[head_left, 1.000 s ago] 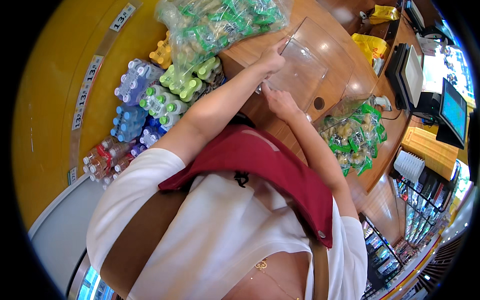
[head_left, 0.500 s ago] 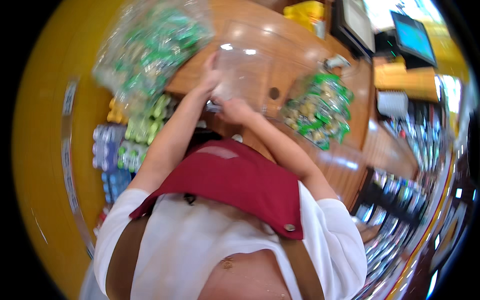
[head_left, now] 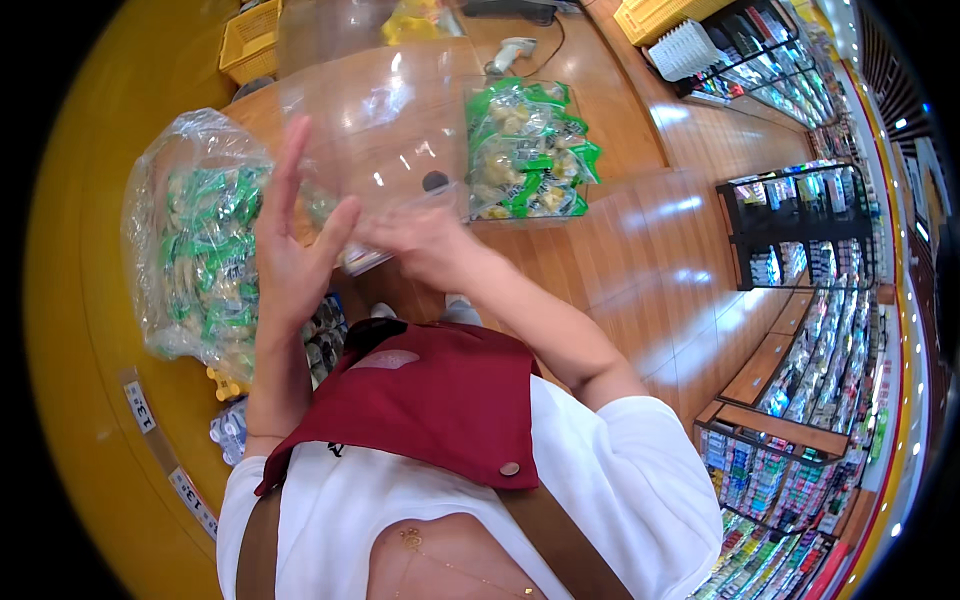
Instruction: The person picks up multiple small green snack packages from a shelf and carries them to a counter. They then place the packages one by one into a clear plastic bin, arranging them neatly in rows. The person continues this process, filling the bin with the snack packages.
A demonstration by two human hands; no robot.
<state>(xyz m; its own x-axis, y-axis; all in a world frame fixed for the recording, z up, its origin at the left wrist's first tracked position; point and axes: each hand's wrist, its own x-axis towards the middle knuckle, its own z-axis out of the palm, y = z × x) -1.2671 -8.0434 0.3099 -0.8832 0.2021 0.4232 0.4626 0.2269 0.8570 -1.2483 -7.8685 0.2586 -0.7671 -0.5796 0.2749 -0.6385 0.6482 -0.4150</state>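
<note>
A large clear plastic bag spreads over the wooden counter in front of me. At its near edge the curled fingers of my right hand grip the film; the fingertips are slightly blurred. My left hand is raised to the left of the bag, open, its thumb and fingers apart and holding nothing. Beyond that hand, a clear sack of green-and-clear food packets stands at the left. To the right of the clear bag, more green packets lie grouped on the counter.
A white handheld scanner with a cable lies behind the right packets. A yellow basket stands at the far left, and a yellow bag lies at the back. Black shelves of goods line the right side.
My left hand has come off the clear bag and opened, rising at its left. My right hand stays at the bag's near edge. The view has shifted, showing more shelves.
</note>
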